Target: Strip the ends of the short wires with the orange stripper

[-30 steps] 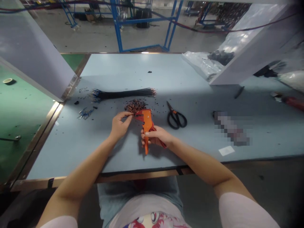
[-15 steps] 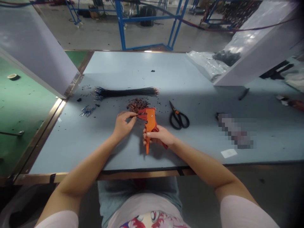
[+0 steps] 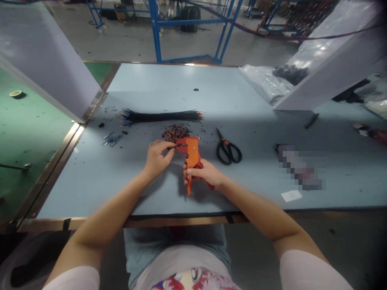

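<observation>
My right hand [image 3: 202, 173] is closed round the handles of an orange and red wire stripper [image 3: 192, 152], its jaws turned to the left. Between thumb and fingertips, my left hand [image 3: 159, 156] pinches a thin dark wire [image 3: 173, 146] whose end is at the stripper's jaws. Most of that wire is hidden by the hand. Just beyond the jaws lies a pile of small dark and coppery scraps [image 3: 175, 132]. Further back, a long bundle of black wires [image 3: 160, 117] lies crosswise, with blue tips at its left end and coppery tips at its right.
Black-handled scissors [image 3: 228, 150] lie right of my right hand. Some loose blue-tipped pieces [image 3: 111, 139] lie at the left. A white label [image 3: 291, 196] and a blurred-out item [image 3: 299, 167] are at the right. Upright panels [image 3: 51, 60] flank the table, with plastic bags [image 3: 266, 80] by the right one.
Both hands and the wire stripper hold nearly the same place. The view has shifted very slightly; little else differs.
</observation>
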{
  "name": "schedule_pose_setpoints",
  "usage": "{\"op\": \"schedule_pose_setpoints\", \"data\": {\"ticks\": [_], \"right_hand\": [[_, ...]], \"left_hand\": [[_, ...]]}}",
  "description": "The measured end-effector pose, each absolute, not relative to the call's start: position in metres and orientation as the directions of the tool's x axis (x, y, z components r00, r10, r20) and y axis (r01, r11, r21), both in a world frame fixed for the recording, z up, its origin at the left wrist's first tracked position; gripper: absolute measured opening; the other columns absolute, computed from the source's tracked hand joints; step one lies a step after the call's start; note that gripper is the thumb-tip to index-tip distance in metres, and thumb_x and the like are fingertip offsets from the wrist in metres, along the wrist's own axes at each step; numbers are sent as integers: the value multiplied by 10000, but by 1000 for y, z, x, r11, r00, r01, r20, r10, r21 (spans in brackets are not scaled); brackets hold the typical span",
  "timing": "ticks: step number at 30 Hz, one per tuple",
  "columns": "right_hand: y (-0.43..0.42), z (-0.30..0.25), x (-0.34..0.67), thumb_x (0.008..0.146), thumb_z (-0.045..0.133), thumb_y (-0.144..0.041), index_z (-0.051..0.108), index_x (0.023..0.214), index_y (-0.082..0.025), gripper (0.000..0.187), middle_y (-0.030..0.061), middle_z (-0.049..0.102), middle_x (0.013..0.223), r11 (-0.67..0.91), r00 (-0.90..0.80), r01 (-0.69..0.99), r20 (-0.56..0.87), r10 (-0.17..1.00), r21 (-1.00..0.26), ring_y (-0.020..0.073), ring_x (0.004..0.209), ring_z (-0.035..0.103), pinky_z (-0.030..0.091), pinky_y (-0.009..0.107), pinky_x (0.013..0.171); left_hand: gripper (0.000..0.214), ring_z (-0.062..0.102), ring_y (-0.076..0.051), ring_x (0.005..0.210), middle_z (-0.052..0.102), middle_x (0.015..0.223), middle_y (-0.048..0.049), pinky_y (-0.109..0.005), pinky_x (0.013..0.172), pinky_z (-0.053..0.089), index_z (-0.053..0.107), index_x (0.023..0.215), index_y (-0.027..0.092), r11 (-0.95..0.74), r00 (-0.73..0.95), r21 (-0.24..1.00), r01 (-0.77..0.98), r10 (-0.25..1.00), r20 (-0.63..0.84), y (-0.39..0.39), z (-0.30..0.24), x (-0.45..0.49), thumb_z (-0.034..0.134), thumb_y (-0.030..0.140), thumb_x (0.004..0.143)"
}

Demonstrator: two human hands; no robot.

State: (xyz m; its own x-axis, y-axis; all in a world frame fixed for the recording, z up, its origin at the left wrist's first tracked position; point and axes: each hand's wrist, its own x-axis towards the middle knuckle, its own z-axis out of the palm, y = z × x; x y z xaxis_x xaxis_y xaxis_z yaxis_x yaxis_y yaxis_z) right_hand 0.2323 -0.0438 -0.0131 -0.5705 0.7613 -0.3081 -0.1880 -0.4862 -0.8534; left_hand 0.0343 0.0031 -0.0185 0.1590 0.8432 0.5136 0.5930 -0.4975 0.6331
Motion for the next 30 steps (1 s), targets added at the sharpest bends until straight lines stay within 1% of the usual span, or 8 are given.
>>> {"op": "schedule_pose_setpoints", "data": {"ticks": [5, 12, 17, 24, 30], "right_hand": [[-44, -11, 232, 742, 733, -339, 547, 834, -149, 282, -2, 605, 651, -417, -568, -161, -261, 781, -894, 156, 585, 641, 542, 303, 573], [-45, -5, 233, 758, 714, -352, 542, 790, -152, 265, -7, 581, 634, -392, -569, -136, -252, 783, -910, 152, 560, 622, 540, 310, 563], [-45, -5, 234, 770, 704, -351, 536, 805, -159, 258, -2, 596, 644, -389, -584, -125, -249, 772, -913, 154, 571, 626, 546, 311, 570], [-45, -6, 234, 781, 696, -354, 536, 813, -159, 254, 4, 601, 645, -391, -596, -114, -252, 763, -913, 158, 582, 626, 547, 317, 581], [-47, -7, 233, 780, 697, -380, 521, 739, -158, 287, -16, 554, 608, -402, -588, -132, -255, 768, -906, 134, 527, 590, 527, 308, 565]], "left_hand": [[144, 618, -192, 793, 715, 785, -32, -351, 794, 419, 713, 828, 215, -512, 163, 598, 617, 826, 539, 2, -14, 35, 571, 225, 808], [129, 605, -187, 761, 696, 716, -16, -348, 783, 400, 699, 796, 220, -517, 167, 552, 654, 810, 562, 0, -9, 35, 577, 262, 807], [155, 595, -185, 743, 680, 671, -11, -348, 774, 384, 705, 794, 231, -532, 181, 508, 678, 790, 585, 0, -9, 34, 563, 287, 823], [169, 548, -162, 652, 602, 553, 10, -328, 731, 367, 697, 746, 229, -563, 203, 473, 678, 762, 615, 0, -7, 33, 557, 289, 819], [193, 523, -158, 631, 577, 540, 6, -322, 709, 363, 690, 721, 227, -552, 213, 458, 696, 769, 603, -1, -6, 33, 536, 289, 821]]}}
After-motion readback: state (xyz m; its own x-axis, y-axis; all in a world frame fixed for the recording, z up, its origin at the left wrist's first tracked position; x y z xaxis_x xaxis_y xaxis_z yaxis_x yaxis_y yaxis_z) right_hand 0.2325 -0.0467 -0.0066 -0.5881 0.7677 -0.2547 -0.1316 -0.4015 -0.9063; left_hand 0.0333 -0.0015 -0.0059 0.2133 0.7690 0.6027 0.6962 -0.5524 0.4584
